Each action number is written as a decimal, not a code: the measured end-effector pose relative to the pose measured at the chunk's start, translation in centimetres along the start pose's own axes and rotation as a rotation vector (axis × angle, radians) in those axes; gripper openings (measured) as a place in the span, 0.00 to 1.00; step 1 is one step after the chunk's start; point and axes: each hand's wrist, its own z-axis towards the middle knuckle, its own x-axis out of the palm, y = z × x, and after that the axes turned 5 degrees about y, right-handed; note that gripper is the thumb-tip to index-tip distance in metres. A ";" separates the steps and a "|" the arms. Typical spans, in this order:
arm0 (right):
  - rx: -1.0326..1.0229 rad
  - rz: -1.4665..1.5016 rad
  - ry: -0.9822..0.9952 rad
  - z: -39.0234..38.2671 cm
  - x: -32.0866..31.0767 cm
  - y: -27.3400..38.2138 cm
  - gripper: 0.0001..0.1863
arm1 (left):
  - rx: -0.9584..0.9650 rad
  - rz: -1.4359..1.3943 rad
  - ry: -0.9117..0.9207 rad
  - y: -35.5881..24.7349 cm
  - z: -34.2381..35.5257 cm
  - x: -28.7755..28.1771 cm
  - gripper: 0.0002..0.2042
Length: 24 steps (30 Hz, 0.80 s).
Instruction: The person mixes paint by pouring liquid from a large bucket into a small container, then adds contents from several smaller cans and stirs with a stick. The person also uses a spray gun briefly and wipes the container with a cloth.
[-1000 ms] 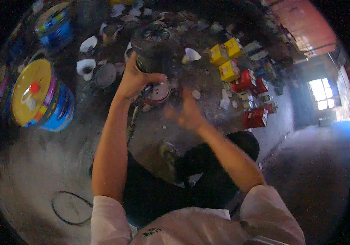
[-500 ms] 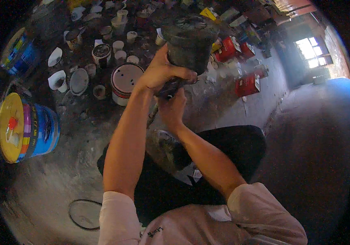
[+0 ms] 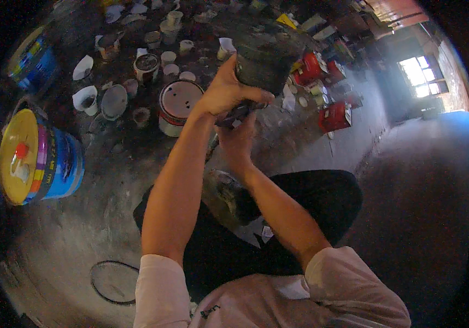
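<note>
My left hand (image 3: 224, 95) is closed round the lower part of a dark, dirty cylindrical cup (image 3: 264, 63) at the top of a hand-held tool, probably a spray gun. Below it my right hand (image 3: 235, 136) is closed on the dark body of the tool (image 3: 237, 116), partly hidden by my left hand. A hose (image 3: 211, 145) hangs down from it. Just left of my hands stands a metal can (image 3: 181, 101) with a pale, dotted lid.
Colourful buckets (image 3: 65, 161) stand left. Several small pots and cups (image 3: 146, 64) litter the stained floor (image 3: 70, 235) ahead. Red cans (image 3: 334, 113) sit at right, beside a passage toward a bright window (image 3: 419, 76). A black hose loop (image 3: 100, 262) lies lower left.
My right hand has gone from loose and blurred to gripping the tool under the cup. The cup and my left hand have moved rightward in view. The view has shifted.
</note>
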 end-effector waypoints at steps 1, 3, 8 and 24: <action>0.035 0.003 0.026 -0.1 0.1 0.1 0.30 | 0.012 -0.001 0.010 -0.1 -0.2 -0.1 0.43; -0.024 0.028 -0.011 -0.3 0.5 0.1 0.30 | 0.031 -0.003 0.036 -0.2 -0.3 -0.3 0.43; -0.126 -0.030 -0.058 -0.5 1.2 0.0 0.25 | 0.084 0.159 -0.014 -1.0 -1.1 -0.8 0.40; -0.149 -0.253 0.007 -2.1 1.7 2.9 0.40 | 0.027 -0.006 -0.070 -2.2 -2.9 -2.1 0.44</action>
